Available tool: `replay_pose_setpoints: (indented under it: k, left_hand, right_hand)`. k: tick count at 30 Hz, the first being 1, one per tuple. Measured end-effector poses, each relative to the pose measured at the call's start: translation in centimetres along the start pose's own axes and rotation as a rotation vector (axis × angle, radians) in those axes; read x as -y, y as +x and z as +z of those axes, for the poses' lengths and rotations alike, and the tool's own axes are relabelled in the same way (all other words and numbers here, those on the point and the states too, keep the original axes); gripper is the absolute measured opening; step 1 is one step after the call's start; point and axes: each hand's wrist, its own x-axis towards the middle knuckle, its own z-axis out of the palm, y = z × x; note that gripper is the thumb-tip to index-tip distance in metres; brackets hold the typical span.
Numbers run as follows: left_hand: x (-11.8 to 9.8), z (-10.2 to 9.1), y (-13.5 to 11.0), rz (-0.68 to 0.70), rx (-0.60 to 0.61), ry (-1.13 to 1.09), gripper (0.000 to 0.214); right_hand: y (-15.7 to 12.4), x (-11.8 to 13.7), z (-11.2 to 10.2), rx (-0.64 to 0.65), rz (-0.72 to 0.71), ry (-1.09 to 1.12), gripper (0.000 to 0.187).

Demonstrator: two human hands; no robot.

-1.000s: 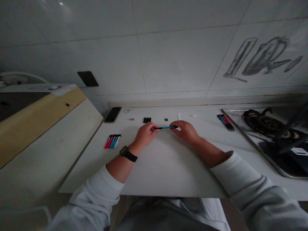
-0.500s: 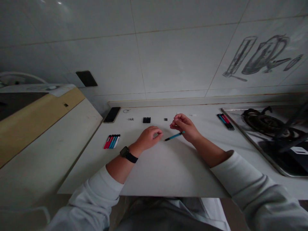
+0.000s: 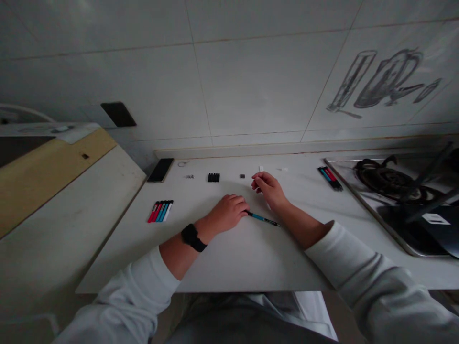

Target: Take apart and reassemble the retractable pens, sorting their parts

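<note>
My left hand [image 3: 229, 212] lies low over the white counter, its fingers closed on the dark end of a blue and black pen [image 3: 262, 218]. The pen's other end points right, toward my right wrist. Just above the pen, my right hand [image 3: 269, 189] is held with thumb and fingers curled together. Anything between those fingertips is too small or hidden to make out. A small dark square piece [image 3: 243, 176] lies left of my right fingertips. Behind that hand is a small white piece [image 3: 261, 168].
Several black cylindrical pieces [image 3: 213, 177], small metal springs [image 3: 190, 177] and a phone [image 3: 160, 170] lie toward the back left. Red, blue and white pen barrels [image 3: 160, 211] sit at left. More pens [image 3: 330, 178] lie beside the gas stove [image 3: 394, 181].
My left hand has moved right and closed on the pen's dark end. The pen has swung so its right end lies nearer me. My right hand's fingers have lowered and turned slightly.
</note>
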Motion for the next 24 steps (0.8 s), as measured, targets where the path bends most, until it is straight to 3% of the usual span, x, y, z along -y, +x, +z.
replay_pose_setpoints:
  k: [7, 10, 14, 19, 24]
  left_hand:
    - [3.0, -1.1, -0.8, -0.290, -0.276, -0.223, 0.010]
    - [3.5, -0.4, -0.7, -0.401, -0.339, -0.376, 0.008]
    - [2.9, 0.4, -0.4, -0.458, -0.329, -0.536, 0.011]
    - [1.5, -0.1, -0.2, -0.421, -0.239, -0.685, 0.015]
    - [1.8, -0.4, -0.4, -0.424, -0.237, -0.673, 0.027]
  right_hand:
    - [0.4, 0.8, -0.9, 0.062, 0.120, 0.204, 0.056]
    - [0.1, 1.3, -0.5, 0.126, 0.135, 0.283, 0.051]
    - [-0.6, 1.4, 0.6, 0.111, 0.081, 0.318, 0.051]
    - [-1.2, 1.5, 1.2, 0.081, 0.039, 0.328, 0.057]
    - [-0.9, 1.9, 0.5, 0.023, 0.070, 0.320, 0.055]
